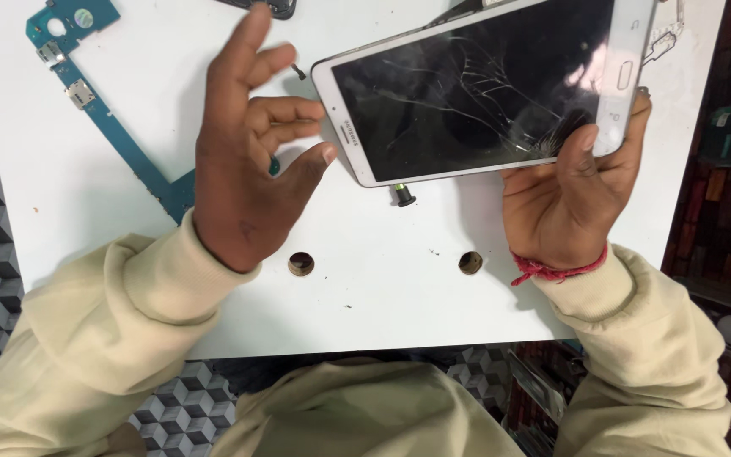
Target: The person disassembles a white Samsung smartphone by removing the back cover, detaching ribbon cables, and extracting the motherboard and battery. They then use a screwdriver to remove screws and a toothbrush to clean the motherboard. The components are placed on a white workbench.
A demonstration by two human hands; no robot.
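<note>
Holding the white tablet [475, 93] by its lower right corner, the right hand [564, 199] has its grip closed: thumb pressed on the cracked glass near the home button end, fingers wrapped behind the edge. The tablet is tilted, raised off the white surface [382, 279], its top right corner cut off by the frame edge. The left hand [247, 161] hovers open just beside the tablet's left end, fingers spread and curled, gripping nothing. Beneath that hand a blue circuit board [95, 106] lies on the surface, partly hidden by the palm. A small dark screw-like part [403, 195] sits just below the tablet's lower edge. Two round holes [300, 264] show in the surface near the wrists. A dark object [268, 7] at the top edge is cut off and hard to identify.
</note>
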